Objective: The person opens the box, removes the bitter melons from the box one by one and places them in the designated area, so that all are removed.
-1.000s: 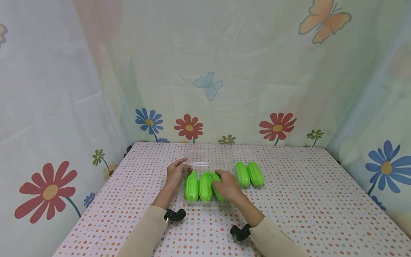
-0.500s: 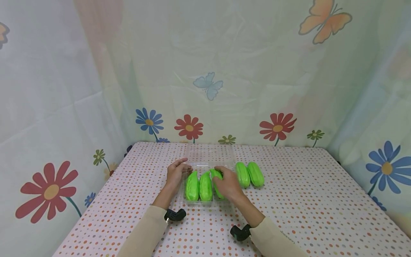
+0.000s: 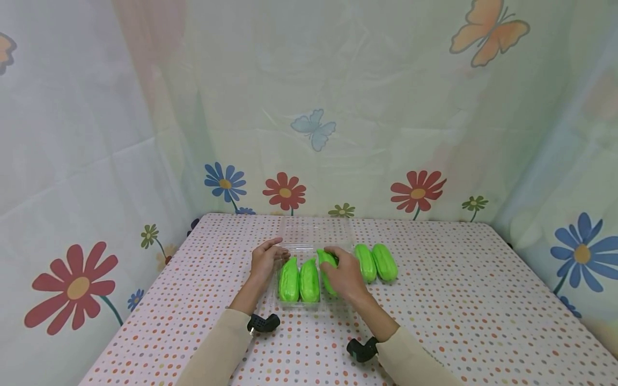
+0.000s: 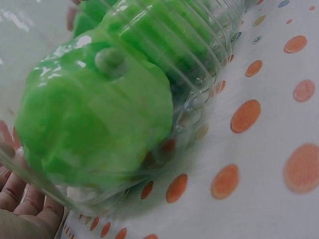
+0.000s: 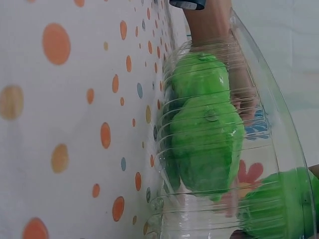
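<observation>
Head view: landmark is the clear container (image 3: 299, 306), lid hinged open, on the dotted tablecloth (image 3: 434, 305). Nearest me, short of the container, lie my beige left sleeve (image 3: 217, 343) and right sleeve (image 3: 410, 356), a black wrist device (image 3: 263, 323) by each cuff. At the container's left wall, my left hand (image 3: 264, 260) is relaxed, fingers loosely bent, gripping nothing. Over the container's right part, my right hand (image 3: 345, 273) grasps a green gourd (image 3: 326, 258), thumb on its near side. It sits tilted; right wrist view shows it higher than its neighbours. Whether it touches the container floor, I cannot tell. Inside the container, left and middle, a left gourd (image 3: 289, 281) and a middle gourd (image 3: 309, 281) lie side by side. Just right of the container, two loose gourds (image 3: 384, 262) lie on the cloth. Beyond the container's base: its lid (image 3: 316, 230). Farther behind, a pale curtain (image 3: 386, 107) printed with flowers and butterflies.
</observation>
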The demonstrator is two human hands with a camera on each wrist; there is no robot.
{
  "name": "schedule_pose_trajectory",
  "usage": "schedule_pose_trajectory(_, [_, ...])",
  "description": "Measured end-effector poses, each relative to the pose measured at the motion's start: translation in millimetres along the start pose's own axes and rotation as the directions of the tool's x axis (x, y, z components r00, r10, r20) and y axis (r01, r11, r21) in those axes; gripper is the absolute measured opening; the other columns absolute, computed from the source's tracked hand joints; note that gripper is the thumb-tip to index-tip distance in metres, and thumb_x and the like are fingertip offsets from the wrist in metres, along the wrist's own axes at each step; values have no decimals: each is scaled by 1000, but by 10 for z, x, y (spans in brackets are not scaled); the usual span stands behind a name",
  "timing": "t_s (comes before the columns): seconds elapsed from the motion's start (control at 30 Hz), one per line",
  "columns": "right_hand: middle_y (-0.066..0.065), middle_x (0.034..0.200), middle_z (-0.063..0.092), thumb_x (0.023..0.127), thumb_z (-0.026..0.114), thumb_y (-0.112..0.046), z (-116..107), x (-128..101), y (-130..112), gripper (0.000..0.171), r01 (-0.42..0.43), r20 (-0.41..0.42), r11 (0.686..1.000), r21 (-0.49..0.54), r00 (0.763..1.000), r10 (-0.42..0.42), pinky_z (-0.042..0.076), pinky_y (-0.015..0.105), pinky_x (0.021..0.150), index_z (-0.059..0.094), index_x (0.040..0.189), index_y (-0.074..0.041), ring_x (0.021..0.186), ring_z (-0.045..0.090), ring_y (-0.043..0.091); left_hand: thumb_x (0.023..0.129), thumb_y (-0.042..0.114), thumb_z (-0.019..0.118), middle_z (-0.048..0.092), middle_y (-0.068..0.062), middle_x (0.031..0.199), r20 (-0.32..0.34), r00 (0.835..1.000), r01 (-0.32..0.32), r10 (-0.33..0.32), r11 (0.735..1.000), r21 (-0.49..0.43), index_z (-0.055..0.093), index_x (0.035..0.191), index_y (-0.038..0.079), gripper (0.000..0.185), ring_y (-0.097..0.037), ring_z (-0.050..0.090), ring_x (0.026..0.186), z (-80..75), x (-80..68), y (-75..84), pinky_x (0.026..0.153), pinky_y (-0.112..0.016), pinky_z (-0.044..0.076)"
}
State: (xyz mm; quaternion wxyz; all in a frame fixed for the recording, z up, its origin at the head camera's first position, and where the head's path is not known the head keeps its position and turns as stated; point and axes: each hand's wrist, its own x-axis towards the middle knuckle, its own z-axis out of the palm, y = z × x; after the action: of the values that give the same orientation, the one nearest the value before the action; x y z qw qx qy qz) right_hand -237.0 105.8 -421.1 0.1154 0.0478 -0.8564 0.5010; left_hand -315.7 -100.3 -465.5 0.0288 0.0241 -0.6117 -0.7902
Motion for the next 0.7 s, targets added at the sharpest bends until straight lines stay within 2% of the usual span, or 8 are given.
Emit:
schedule_pose_trajectory(0.1, [16, 132, 65, 90, 65, -10, -14, 0, -3, 46, -8, -3, 1000, 7, 1000, 8, 55, 44, 93, 61, 136, -3, 108, 62, 27, 93, 1, 53, 71, -15, 92, 0, 1000, 0, 0, 1000, 3, 57, 136, -7, 44, -24, 73, 84, -1, -2, 0, 83, -38, 62])
schedule_pose_trajectory(0.3, [15, 135, 62, 93, 64, -13, -66, 19, 5, 47, -24, -3, 1000, 20, 1000, 24, 55, 45, 96, 59, 138, -3, 113, 61, 28, 93, 0, 54, 70, -16, 92, 9, 1000, 3, -3, 1000, -7, 57, 137, -7, 44, -25, 73, 84, -3, 7, 6, 86, -40, 61])
schedule_pose_trajectory(0.5, [17, 130, 64, 92, 64, -12, -108, 50, 9, 47, -1, -24, 1000, 13, 1000, 2, 57, 43, 92, 59, 138, -2, 108, 62, 28, 92, 0, 54, 70, -15, 91, 7, 1000, 18, -18, 1000, -9, 57, 137, -6, 45, -24, 73, 83, 5, -5, 38, 84, -38, 62])
schedule_pose_trajectory(0.57, [17, 129, 64, 92, 64, -12, -119, 58, 14, 47, -7, -27, 1000, 19, 1000, 8, 57, 42, 89, 59, 138, -2, 105, 62, 28, 91, -1, 54, 70, -13, 89, -1, 1000, 12, -12, 1000, -11, 57, 137, -7, 46, -21, 72, 80, 4, 17, 8, 79, -35, 62])
schedule_pose_trajectory(0.7, [17, 126, 64, 92, 65, -13, -162, 67, 10, 49, -29, -27, 999, 34, 999, 30, 58, 35, 81, 58, 140, -4, 96, 62, 26, 92, -2, 52, 70, -13, 89, 9, 1000, 1, 0, 1000, -26, 57, 136, -8, 45, -22, 72, 80, 5, 13, 11, 81, -36, 62])
